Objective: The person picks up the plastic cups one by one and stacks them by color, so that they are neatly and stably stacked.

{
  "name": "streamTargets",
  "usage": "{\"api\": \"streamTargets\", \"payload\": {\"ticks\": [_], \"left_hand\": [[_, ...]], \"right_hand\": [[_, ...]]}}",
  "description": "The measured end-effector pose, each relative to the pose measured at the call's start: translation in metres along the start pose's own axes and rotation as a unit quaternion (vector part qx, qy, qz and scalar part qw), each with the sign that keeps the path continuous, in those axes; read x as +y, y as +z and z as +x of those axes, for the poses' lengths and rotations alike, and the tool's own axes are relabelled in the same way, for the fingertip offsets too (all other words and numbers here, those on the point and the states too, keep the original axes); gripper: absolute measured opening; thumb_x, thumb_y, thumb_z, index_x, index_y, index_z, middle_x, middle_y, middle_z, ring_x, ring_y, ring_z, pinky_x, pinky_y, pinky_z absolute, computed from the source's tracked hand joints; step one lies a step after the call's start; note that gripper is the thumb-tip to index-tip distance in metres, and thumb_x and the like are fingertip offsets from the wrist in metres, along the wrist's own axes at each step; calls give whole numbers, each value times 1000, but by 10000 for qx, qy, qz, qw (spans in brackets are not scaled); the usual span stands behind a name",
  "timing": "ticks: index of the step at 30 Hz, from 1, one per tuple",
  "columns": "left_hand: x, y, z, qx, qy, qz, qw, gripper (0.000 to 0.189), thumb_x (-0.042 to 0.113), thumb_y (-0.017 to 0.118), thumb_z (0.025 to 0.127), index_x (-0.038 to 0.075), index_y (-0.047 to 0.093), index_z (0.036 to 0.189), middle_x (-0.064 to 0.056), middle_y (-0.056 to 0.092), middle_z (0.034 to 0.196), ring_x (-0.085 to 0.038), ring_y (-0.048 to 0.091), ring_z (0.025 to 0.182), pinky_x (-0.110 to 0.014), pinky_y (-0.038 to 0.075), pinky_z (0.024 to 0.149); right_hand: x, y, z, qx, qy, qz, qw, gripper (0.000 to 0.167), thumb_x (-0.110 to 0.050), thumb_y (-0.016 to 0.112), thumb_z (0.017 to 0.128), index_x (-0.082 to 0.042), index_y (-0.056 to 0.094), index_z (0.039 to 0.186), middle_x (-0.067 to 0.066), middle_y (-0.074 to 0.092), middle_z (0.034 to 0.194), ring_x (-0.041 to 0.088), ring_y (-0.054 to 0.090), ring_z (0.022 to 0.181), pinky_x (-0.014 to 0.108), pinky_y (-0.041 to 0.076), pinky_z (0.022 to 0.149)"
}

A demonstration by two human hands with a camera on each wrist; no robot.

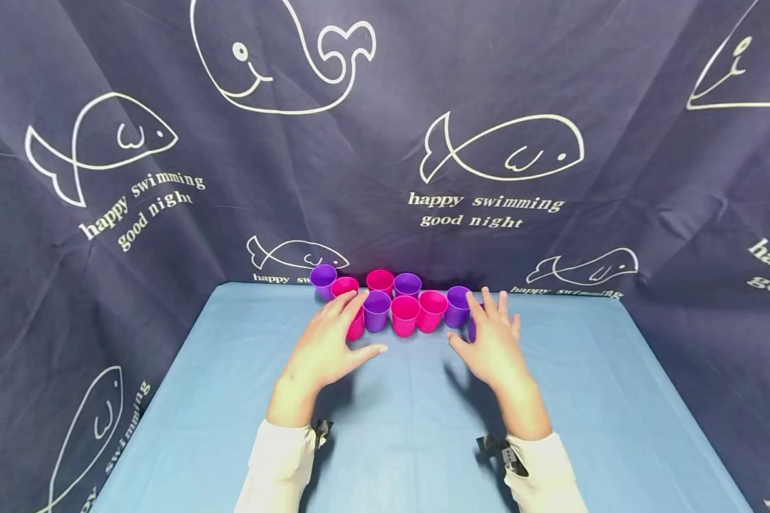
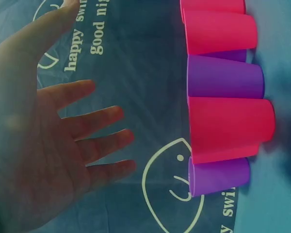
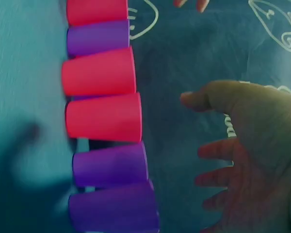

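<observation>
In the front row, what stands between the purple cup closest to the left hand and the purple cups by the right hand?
Two pink cups, side by side; the head view shows both, and the right wrist view agrees.

A: Which colours show?
B: Plain hot-pink tapered cups (image 1: pixel 405 317) and plain purple tapered cups (image 1: pixel 376 313).
A: Any pattern?
B: White outlined fish (image 1: pixel 510 147) and lettering (image 1: pixel 485 202) on the navy fabric backdrop (image 1: pixel 385 160); the flat cloth surface (image 1: pixel 398 427) is light blue.
</observation>
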State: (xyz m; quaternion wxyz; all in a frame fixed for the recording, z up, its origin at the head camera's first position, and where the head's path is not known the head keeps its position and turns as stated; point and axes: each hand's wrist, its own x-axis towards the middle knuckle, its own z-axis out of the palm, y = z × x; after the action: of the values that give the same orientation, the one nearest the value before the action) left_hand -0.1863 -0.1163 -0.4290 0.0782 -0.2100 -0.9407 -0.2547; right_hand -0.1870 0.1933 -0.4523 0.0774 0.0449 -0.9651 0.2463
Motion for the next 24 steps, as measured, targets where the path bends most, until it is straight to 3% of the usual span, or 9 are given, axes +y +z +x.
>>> {"api": "streamTargets", "payload": {"ticks": [8, 14, 19, 24], "left_hand": [[-3, 4, -3, -207, -329, -85, 9992, 75, 59, 81, 85, 16, 61, 143, -5, 70, 131, -26, 69, 120, -46, 55, 108], [-2, 8, 0, -297, -358, -199, 9987, 54, 55, 82, 86, 17, 67, 121, 2, 65, 99, -16, 64, 90, -38, 57, 89], [-3, 16, 1, -450, -384, -165, 9981, 51, 53, 81, 87, 18, 67, 121, 1, 68, 99, -13, 63, 88, -37, 57, 86], [-4, 24, 2, -678, -488, -142, 9964, 58, 57, 79, 87, 18, 67, 128, 0, 73, 105, -15, 68, 93, -38, 58, 87]], "right_hand": [[21, 6, 8, -136, 469, 5, 9988, 85, -38, 69, 95, -5, 32, 164, 36, 17, 171, 62, 6, 159, 84, 15, 119], [28, 15, 11, -189, 513, -78, 9985, 79, -31, 63, 100, 5, 31, 162, 38, 22, 168, 65, 11, 156, 78, 20, 123], [29, 18, 9, 24, 339, -21, 9994, 67, -14, 59, 102, 13, 33, 157, 38, 32, 163, 61, 26, 153, 66, 24, 128], [28, 15, 6, 127, 408, 172, 9989, 62, -11, 58, 102, 14, 37, 156, 35, 40, 155, 57, 44, 142, 66, 37, 121]]}}
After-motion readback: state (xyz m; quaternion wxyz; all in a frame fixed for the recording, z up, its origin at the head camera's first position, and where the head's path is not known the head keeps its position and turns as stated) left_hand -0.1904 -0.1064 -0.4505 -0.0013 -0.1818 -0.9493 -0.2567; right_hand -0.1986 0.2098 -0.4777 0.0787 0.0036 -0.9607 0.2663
